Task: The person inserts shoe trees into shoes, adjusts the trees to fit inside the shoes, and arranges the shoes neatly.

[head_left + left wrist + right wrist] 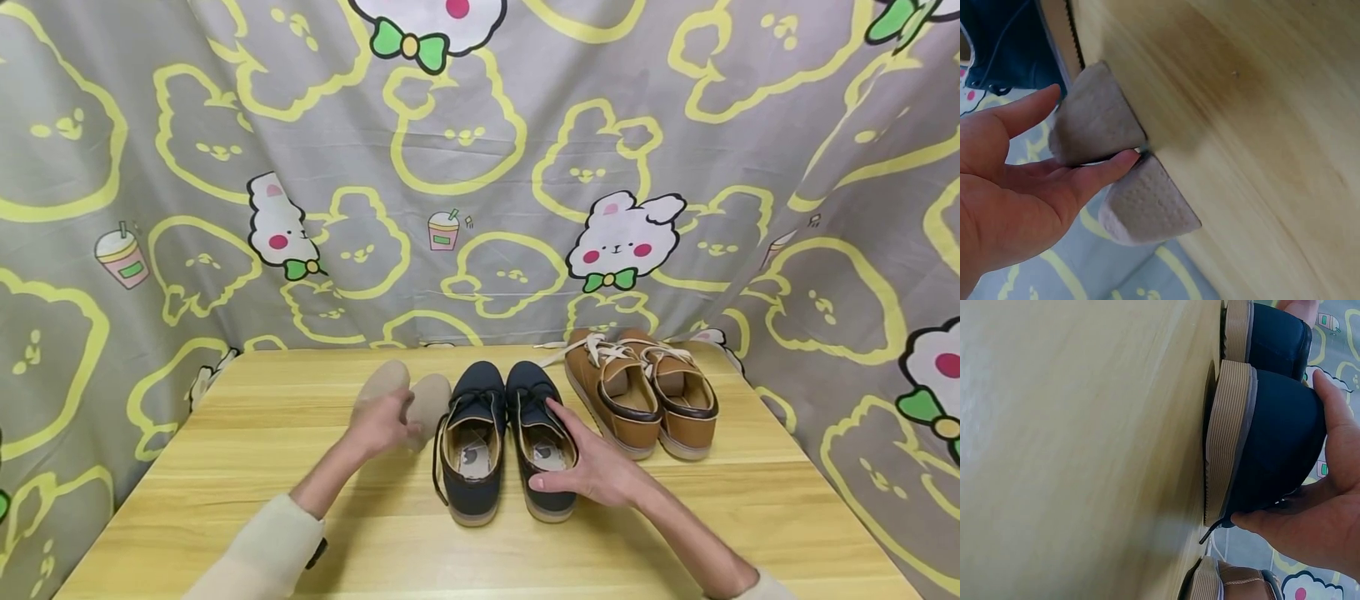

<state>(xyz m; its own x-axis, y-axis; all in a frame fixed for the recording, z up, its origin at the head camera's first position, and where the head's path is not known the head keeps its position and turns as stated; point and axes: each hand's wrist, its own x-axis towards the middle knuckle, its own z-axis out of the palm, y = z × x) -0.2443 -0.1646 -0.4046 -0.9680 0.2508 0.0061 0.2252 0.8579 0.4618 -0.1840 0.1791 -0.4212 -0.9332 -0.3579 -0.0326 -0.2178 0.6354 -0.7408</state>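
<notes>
Two beige, round-ended pieces with a rough, felt-like surface lie side by side on the table: a left piece (381,385) and a right piece (431,398). My left hand (384,423) is at their near ends, blurred in the head view. In the left wrist view, its straight fingers (1100,178) reach between the pieces, with the thumb apart on the other side of one piece (1094,119). My right hand (600,467) grips the right navy shoe (534,392), thumb at the heel and fingers along the outer side. The left navy shoe (480,383) stands beside it, a lace hanging down.
Brown shoes (633,433) with white laces stand at the right, close to the navy pair. Behind the wooden table (247,467) hangs a grey curtain (450,275) with cartoon rabbits, continuing along both sides.
</notes>
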